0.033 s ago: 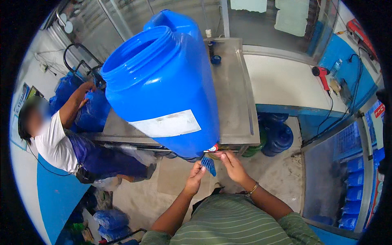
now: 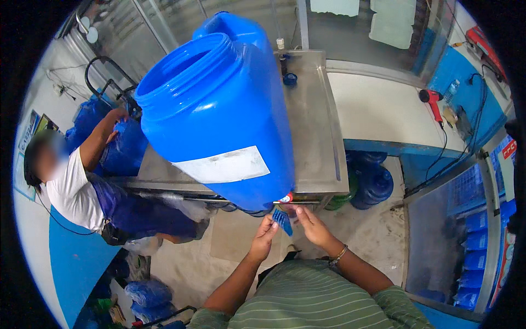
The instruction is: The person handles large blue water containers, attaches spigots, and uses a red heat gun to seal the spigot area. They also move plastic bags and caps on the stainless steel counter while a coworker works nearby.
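Observation:
A large blue plastic jug with a wide uncapped mouth and a white label tilts over the steel counter. Low on its near side is a small red-and-white round fitting. My left hand pinches a small blue piece with a ridged, grid-like face; its exact kind is unclear. Beside it, just below the fitting, my right hand has its fingers stretched toward the piece, slightly blurred. Nothing shows in that hand, and I cannot tell whether its fingertips touch the fitting or the piece.
At left a co-worker in a white shirt reaches to blue wrapped containers. The steel counter holds a dark blue cap. A red heat gun lies on the white counter; blue bottles stand beneath.
My left hand and the blue piece have shifted slightly to the right and up. The piece has turned a little. The jug stays in nearly the same place.

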Demonstrator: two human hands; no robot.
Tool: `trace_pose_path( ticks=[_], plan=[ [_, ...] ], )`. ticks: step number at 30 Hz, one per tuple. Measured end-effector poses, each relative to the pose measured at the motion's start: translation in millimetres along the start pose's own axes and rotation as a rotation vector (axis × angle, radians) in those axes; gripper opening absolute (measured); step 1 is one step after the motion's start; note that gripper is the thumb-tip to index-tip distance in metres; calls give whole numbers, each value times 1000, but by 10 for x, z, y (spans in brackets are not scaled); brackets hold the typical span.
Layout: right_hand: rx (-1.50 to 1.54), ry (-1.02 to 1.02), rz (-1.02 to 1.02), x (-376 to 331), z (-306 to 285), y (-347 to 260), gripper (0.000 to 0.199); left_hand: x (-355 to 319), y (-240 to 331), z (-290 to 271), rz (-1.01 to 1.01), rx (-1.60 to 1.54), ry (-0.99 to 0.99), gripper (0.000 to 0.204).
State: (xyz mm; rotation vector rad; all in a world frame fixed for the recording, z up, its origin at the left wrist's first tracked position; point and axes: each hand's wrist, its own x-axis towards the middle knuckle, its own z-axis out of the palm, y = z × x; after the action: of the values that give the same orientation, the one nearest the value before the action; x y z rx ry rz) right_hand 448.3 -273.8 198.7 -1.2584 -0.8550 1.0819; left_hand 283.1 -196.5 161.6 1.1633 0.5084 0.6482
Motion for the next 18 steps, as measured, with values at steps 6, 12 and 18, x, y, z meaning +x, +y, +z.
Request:
trace_pose_path(
  ticks=[6, 12, 18],
  plan=[
    [353, -60, 120, -32, -55, 191, 26, 97, -54, 128, 60, -18, 4, 18],
    [177, 54, -62, 244, -45, 24, 21, 310, -111, 549, 178, -138, 309, 40],
    [106, 188, -72, 330, 52, -39, 18, 453, -10, 923, 26, -448, 637, 37]
  ],
)
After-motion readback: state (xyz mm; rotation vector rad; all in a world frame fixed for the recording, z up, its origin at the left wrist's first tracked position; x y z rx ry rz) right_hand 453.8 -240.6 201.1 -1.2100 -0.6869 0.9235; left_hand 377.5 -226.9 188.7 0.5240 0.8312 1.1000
